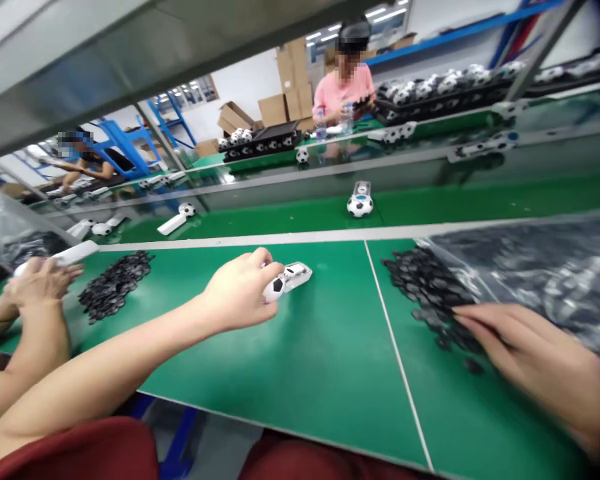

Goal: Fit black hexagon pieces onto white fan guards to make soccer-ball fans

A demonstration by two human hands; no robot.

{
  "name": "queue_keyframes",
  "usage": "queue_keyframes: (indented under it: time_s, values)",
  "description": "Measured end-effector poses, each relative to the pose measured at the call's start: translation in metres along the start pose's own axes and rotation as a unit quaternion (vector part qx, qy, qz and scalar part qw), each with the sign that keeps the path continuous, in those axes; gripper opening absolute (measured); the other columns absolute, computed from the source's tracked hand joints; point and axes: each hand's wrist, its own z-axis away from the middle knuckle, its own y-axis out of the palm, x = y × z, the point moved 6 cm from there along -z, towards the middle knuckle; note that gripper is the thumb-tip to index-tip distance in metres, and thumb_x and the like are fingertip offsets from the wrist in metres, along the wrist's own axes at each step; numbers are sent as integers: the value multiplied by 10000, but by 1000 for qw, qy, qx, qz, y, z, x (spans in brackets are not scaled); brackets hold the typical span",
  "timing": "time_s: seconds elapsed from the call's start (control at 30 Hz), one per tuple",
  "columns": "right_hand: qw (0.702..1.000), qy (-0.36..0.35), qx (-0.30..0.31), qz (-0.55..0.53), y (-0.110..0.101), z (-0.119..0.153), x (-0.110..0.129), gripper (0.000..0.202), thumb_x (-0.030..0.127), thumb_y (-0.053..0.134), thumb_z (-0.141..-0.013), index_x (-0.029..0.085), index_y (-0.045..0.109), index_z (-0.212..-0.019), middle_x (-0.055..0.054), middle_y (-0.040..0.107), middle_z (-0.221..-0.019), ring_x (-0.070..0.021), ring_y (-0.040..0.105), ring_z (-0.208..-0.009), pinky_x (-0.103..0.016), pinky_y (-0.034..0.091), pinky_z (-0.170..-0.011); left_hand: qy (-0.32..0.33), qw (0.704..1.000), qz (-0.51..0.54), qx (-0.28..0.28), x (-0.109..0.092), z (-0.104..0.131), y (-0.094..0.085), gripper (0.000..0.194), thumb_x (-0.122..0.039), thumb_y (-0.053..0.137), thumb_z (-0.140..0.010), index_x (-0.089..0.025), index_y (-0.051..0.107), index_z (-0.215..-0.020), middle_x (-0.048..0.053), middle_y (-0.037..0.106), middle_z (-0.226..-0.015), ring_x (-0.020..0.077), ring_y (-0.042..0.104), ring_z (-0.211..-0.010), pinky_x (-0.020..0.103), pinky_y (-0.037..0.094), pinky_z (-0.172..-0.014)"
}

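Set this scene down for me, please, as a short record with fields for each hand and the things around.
Left hand: holds a soccer-ball-patterned item
Right hand: fingertips at the right pile of black pieces; whether one is pinched is unclear
Surface: green worktop
Beside right pile: clear plastic bag
Far left: another pile of black pieces; a co-worker's hand at a white part
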Motion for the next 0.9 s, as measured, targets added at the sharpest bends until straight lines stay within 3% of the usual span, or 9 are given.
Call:
queue_keyframes:
  time_s: [0.1, 0.2, 0.3, 0.4, 0.5, 0.6, 0.73, 0.8, 0.9]
  values:
    - [1000, -16, -2, 0, -5, 0, 18, 112, 202, 566, -821, 242, 621, -911, -33, 649, -866, -160, 612, -783, -266, 471, -772, 88, 996, 13, 28, -36, 19, -20, 425, -231, 505, -645, -244, 561, -1065, 46, 498, -1055, 205, 539, -851, 324, 456, -737]
    - [996, 61, -7, -58, -9, 2, 31, 94, 253, 554, -837, 215, 616, -896, -30, 648, -857, -153, 610, -757, -261, 493, -672, 188, 978, -38, 82, -81, 18, -37, 378, -179, 502, -645, -237, 579, -1010, 54, 509, -1052, 234, 513, -895, 356, 447, -761]
    - [982, 148, -5, -119, -9, 13, 37, 138, 318, 569, -827, 200, 621, -874, -18, 650, -818, -142, 608, -690, -246, 492, -597, 302, 947, -61, 94, -134, 0, -46, 350, -163, 550, -636, -220, 575, -981, 57, 538, -948, 263, 495, -926, 379, 425, -797]
    - [970, 199, -25, -141, -17, 28, 34, 160, 340, 576, -820, 193, 617, -870, -21, 643, -813, -143, 604, -696, -245, 495, -611, 399, 911, 52, 87, -181, -29, -38, 492, -207, 613, -619, -233, 511, -1100, 39, 538, -950, 244, 511, -933, 335, 420, -798]
    - [958, 251, -66, -126, -35, 45, 21, 175, 352, 582, -813, 192, 609, -877, -28, 635, -826, -151, 600, -716, -259, 499, -649, 400, 894, 183, 91, -205, -58, -15, 566, -226, 608, -633, -219, 428, -1169, 35, 512, -1063, 202, 530, -951, 275, 434, -768]
    - [946, 292, -96, -106, -53, 60, 11, 189, 370, 589, -803, 194, 607, -869, -31, 627, -820, -156, 596, -714, -277, 500, -671, 353, 902, 224, 109, -204, -72, 12, 602, -251, 624, -608, -182, 399, -1161, 53, 507, -1103, 206, 544, -943, 272, 450, -738]
    - [938, 315, -75, -126, -53, 65, 13, 187, 367, 589, -803, 197, 603, -879, -30, 620, -797, -149, 589, -694, -269, 501, -646, 283, 914, 224, 184, -177, -66, 42, 539, -301, 640, -620, -184, 451, -1111, 39, 566, -994, 197, 571, -854, 277, 468, -694]
    - [940, 304, -39, -149, -41, 60, 21, 170, 352, 581, -811, 196, 599, -875, -27, 621, -793, -145, 583, -691, -257, 495, -623, 248, 925, 239, 163, -157, -60, 50, 603, -346, 669, -625, -181, 445, -1160, 60, 539, -1102, 215, 534, -982, 309, 458, -821]
    - [953, 251, 21, -168, -16, 48, 39, 99, 292, 559, -832, 200, 595, -840, -22, 616, -809, -144, 574, -737, -257, 486, -660, 200, 947, 238, 85, -128, -47, 59, 799, -373, 708, -619, -199, 331, -1302, 76, 418, -1292, 243, 400, -1169, 365, 357, -988]
